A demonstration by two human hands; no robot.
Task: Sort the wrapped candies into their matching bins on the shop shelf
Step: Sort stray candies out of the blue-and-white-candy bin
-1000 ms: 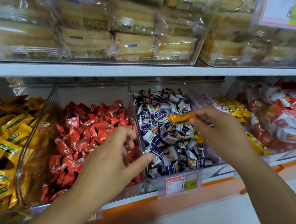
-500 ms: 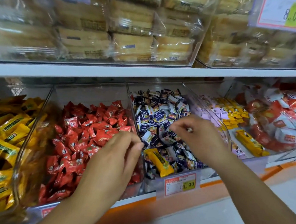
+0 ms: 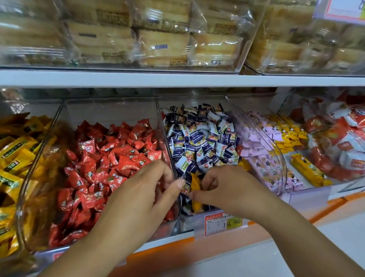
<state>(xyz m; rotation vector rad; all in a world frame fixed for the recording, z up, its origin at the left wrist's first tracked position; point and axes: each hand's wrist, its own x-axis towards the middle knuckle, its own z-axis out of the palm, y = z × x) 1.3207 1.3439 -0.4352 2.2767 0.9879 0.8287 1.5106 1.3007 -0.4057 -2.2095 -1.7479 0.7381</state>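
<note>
Shop shelving fills the view, with a white shelf board [image 3: 181, 80] across the middle and clear tubs of wrapped cakes [image 3: 162, 39] above it. Below it stands a row of clear bins.

The leftmost bin [image 3: 26, 183] holds yellow candies [image 3: 4, 169]. The next bin [image 3: 114, 116] is heaped with red candies [image 3: 102, 161]. The left hand [image 3: 142, 200] sits over its front right corner, fingers bent down on the red side and thumb stretched toward the wall shared with the next bin. Whether it grips that wall cannot be told.

The third bin [image 3: 280, 158] is full of blue-and-white candies [image 3: 201, 139]. At its front, just beyond the left thumb, is a stray orange-yellow candy [image 3: 195, 189]. Its long axis runs front to back, with the upper end pointing to the back of the bin and the lower end to the bin's front wall. The right hand [image 3: 227, 189] pinches it between curled fingers and thumb. A price tag [image 3: 223, 222] hangs on the shelf edge below.

Farther right lie pink packs [image 3: 254, 143] and yellow packs [image 3: 286, 128], then a pile of red-and-white packs [image 3: 350, 137].
</note>
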